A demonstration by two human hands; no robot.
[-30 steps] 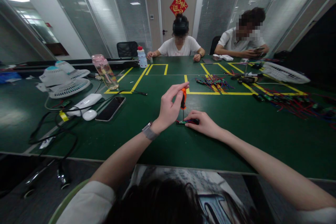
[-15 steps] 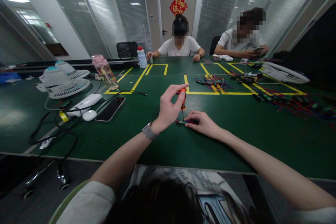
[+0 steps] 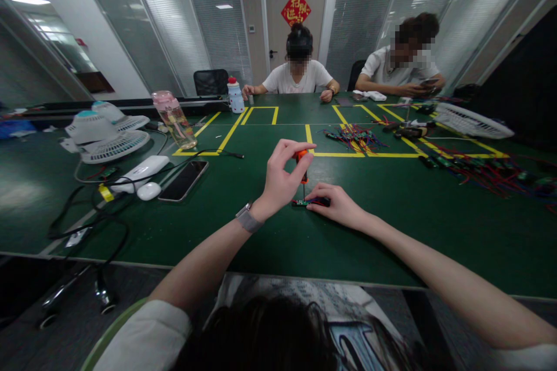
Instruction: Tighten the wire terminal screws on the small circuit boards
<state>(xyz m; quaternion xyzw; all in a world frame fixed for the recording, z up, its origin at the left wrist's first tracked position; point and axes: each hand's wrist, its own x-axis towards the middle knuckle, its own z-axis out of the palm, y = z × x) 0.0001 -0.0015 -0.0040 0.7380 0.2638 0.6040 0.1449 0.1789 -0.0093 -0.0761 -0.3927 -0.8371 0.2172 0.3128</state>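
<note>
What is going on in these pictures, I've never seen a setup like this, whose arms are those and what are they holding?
There's no machine here: those are a person's bare arms, seen from a camera worn on that person's head, looking forward and down. The left hand holds an orange and black screwdriver upright, its tip down at a small circuit board. The right hand holds that board on the green table. Also on the table, a phone and a bottle lie or stand to the left, with tangled wires farther back.
</note>
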